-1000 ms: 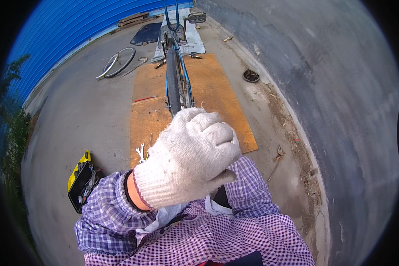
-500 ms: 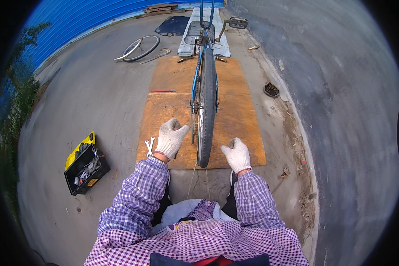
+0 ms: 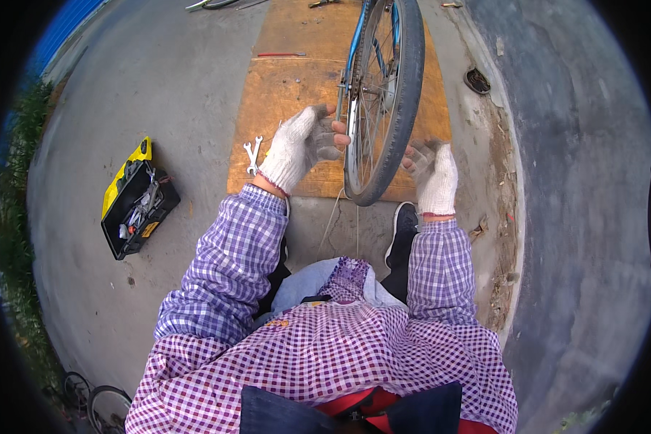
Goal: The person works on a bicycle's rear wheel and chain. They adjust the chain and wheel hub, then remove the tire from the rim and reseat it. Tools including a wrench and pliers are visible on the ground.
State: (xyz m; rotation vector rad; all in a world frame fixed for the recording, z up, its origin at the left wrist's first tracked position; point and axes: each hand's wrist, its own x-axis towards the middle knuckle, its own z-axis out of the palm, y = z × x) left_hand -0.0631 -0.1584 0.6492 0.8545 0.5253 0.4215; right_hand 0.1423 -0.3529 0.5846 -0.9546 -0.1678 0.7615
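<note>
A bicycle wheel (image 3: 406, 108) stands between the left hand (image 3: 304, 141) and right hand (image 3: 432, 173), with wrenches (image 3: 252, 155) on the board (image 3: 286, 94) to its left and a toolbox (image 3: 160, 211) farther left

Grey concrete floor (image 3: 173, 87) lies between a grey wall (image 3: 579, 181) and green plants (image 3: 16, 210) in daylight.

Bike wheel (image 3: 412, 72) pokes over the near edge of the board (image 3: 282, 87), gloved left hand (image 3: 304, 141) and right hand (image 3: 434, 173) kinda cupped either side, wrenches (image 3: 252, 153) near the left edge.
</note>
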